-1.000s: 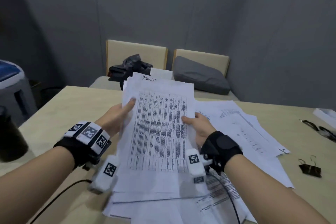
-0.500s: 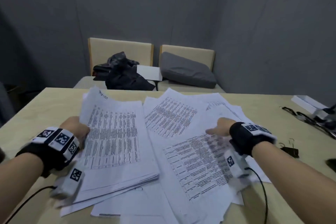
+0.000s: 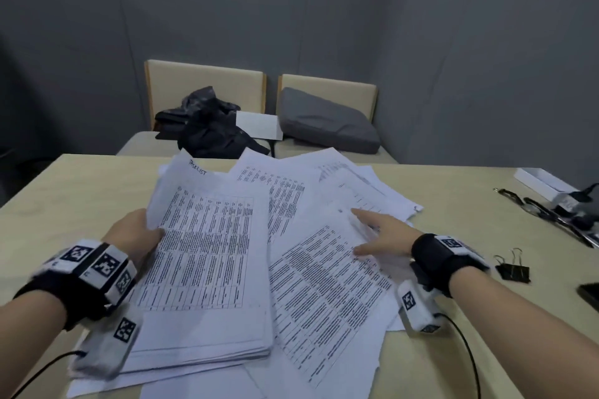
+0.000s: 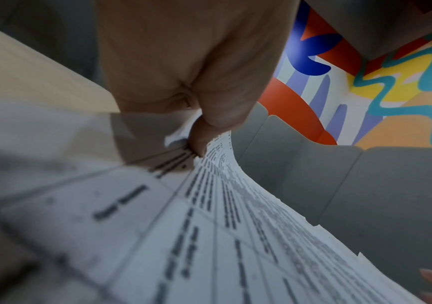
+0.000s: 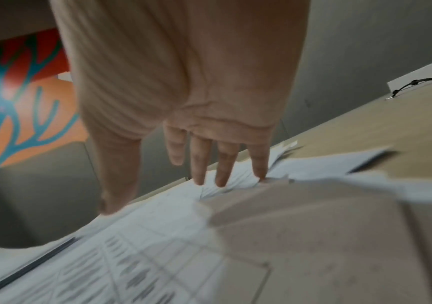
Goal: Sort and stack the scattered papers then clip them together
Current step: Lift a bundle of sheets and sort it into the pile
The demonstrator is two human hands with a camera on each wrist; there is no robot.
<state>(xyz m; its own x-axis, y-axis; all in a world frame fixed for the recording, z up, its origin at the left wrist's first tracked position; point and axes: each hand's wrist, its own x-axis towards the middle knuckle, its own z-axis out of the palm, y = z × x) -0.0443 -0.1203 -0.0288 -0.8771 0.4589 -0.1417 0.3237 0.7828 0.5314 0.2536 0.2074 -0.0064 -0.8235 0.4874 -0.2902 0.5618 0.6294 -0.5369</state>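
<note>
My left hand (image 3: 142,233) grips the left edge of a gathered stack of printed sheets (image 3: 207,256), thumb on top; the left wrist view shows the thumb (image 4: 209,131) pinching the stack of sheets (image 4: 235,236). The stack's lower end lies over loose papers (image 3: 324,285) spread on the table (image 3: 81,185). My right hand (image 3: 372,236) lies flat with straight fingers (image 5: 201,164) on the loose papers (image 5: 157,236) at the right of the pile. A black binder clip (image 3: 513,269) sits on the table right of my right wrist.
More sheets (image 3: 366,185) fan out toward the far table edge. Glasses and dark cables (image 3: 544,210) and a white box (image 3: 544,183) lie at the far right. Behind the table stand two chairs with a dark bag (image 3: 210,126) and a grey cushion (image 3: 327,126).
The stack, held upright in both hands a second ago, has come down to the left in my left hand alone. My right hand let go and moved right onto the loose papers.
</note>
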